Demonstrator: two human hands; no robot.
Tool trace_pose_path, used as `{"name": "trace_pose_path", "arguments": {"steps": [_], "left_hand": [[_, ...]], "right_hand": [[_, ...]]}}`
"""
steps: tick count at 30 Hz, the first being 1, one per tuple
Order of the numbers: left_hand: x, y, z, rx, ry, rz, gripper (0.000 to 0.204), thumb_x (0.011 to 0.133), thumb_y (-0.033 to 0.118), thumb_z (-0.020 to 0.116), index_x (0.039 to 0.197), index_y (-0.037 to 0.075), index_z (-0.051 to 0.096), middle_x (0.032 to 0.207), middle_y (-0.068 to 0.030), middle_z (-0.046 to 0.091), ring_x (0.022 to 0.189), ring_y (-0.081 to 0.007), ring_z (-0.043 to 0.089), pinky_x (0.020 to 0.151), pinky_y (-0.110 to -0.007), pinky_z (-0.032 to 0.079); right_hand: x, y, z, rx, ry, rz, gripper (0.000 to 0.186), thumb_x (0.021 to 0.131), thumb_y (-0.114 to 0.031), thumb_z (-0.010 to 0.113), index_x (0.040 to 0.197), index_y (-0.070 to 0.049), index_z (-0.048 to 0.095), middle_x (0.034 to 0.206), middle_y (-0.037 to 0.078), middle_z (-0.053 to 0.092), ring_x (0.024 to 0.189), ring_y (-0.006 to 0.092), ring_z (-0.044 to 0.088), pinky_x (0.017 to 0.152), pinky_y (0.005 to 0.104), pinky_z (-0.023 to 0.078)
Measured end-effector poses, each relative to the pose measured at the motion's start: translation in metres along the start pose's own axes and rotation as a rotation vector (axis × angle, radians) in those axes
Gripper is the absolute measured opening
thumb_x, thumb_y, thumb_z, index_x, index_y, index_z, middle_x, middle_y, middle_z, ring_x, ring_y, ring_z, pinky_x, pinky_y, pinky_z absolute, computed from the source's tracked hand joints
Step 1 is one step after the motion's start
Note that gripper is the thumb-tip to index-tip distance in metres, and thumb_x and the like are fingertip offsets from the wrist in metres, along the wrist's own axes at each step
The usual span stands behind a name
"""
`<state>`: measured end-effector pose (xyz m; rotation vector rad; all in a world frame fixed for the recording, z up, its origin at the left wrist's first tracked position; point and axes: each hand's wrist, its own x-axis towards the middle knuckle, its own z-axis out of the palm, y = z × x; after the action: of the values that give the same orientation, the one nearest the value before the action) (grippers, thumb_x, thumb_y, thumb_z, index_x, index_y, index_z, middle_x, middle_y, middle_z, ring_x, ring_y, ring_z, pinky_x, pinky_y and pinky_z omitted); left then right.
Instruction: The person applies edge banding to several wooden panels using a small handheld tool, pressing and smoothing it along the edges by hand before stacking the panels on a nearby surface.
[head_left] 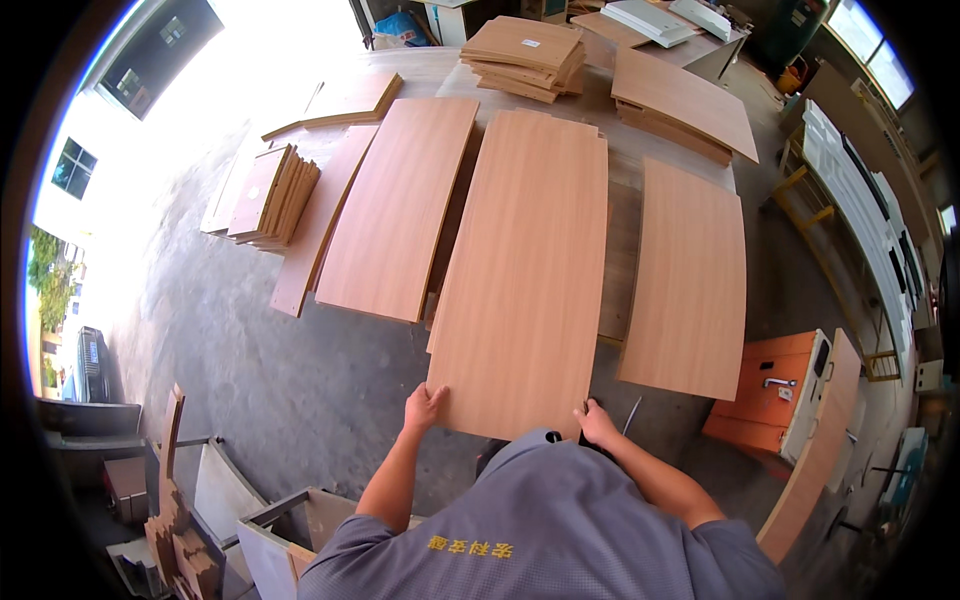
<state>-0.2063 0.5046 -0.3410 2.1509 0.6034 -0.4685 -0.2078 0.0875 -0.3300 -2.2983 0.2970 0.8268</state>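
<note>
My left hand [426, 405] is closed on the left near corner of a long light-wood panel [520, 270], which lies over other boards in the middle of the work surface. My right hand [594, 420] grips the same panel at its right near corner, with a small dark shape beside the fingers that I cannot make out. My grey shirt front sits just below the panel's near edge. A similar panel [390, 210] lies to the left, beside a narrower board [305, 245]. Another panel [685, 290] lies to the right, separated by a gap.
Board stacks stand at left [265, 195], back [515, 50] and back right [680, 100]. An orange cabinet [750, 380] and a leaning board [810, 445] are at right, near a yellow rack [805, 190]. Metal frames [280, 520] and offcuts [175, 540] stand at lower left on the concrete floor [220, 330].
</note>
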Motion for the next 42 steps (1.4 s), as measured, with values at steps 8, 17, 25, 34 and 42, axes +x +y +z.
{"name": "trace_pose_path", "arguments": {"steps": [8,17,25,34,42], "left_hand": [[0.014,0.011,0.014,-0.05,0.309,0.05,0.059,0.089,0.049,0.067,0.115,-0.002,0.057,0.091,-0.0206,0.069,0.087,-0.036,0.067,0.08,-0.043,0.052],[0.084,0.035,0.009,-0.143,0.47,0.28,0.044,0.094,0.042,0.063,0.11,0.001,0.069,0.086,-0.0156,0.071,0.081,-0.0333,0.067,0.078,-0.039,0.052],[0.098,0.013,-0.004,-0.235,0.305,0.245,0.049,0.097,0.045,0.058,0.096,-0.002,0.07,0.07,-0.0167,0.064,0.066,-0.0169,0.059,0.068,-0.035,0.049],[0.065,0.061,0.002,0.211,0.308,0.127,0.058,0.099,0.043,0.047,0.134,-0.002,0.055,0.122,-0.0245,0.064,0.115,-0.0366,0.061,0.101,-0.042,0.045],[-0.031,0.121,0.119,0.79,0.169,0.665,0.077,0.096,0.042,0.046,0.151,-0.006,0.023,0.161,-0.0231,0.016,0.151,-0.0358,0.009,0.122,-0.05,0.005]], "right_hand": [[0.007,0.009,0.012,0.231,0.125,-0.052,0.045,0.092,-0.031,0.062,0.119,0.005,0.057,0.113,0.026,0.066,0.108,0.0411,0.063,0.09,0.0453,0.05],[0.06,-0.034,-0.011,0.097,0.276,-0.081,0.037,0.09,-0.026,0.061,0.112,0.002,0.065,0.102,0.025,0.069,0.097,0.0395,0.066,0.084,0.0462,0.051],[0.055,-0.039,-0.006,0.668,0.102,0.079,0.036,0.092,-0.022,0.061,0.119,0.002,0.066,0.109,0.017,0.072,0.096,0.0247,0.069,0.084,0.0365,0.051],[0.048,-0.019,-0.043,0.176,0.01,-0.101,0.053,0.096,-0.04,0.055,0.126,0.004,0.06,0.117,0.024,0.067,0.108,0.0327,0.065,0.09,0.0389,0.05],[-0.03,0.233,-0.054,0.359,0.212,0.257,0.067,0.094,-0.062,0.05,0.097,0.003,0.067,0.069,0.012,0.063,0.06,0.0223,0.06,0.059,0.0372,0.047]]}}
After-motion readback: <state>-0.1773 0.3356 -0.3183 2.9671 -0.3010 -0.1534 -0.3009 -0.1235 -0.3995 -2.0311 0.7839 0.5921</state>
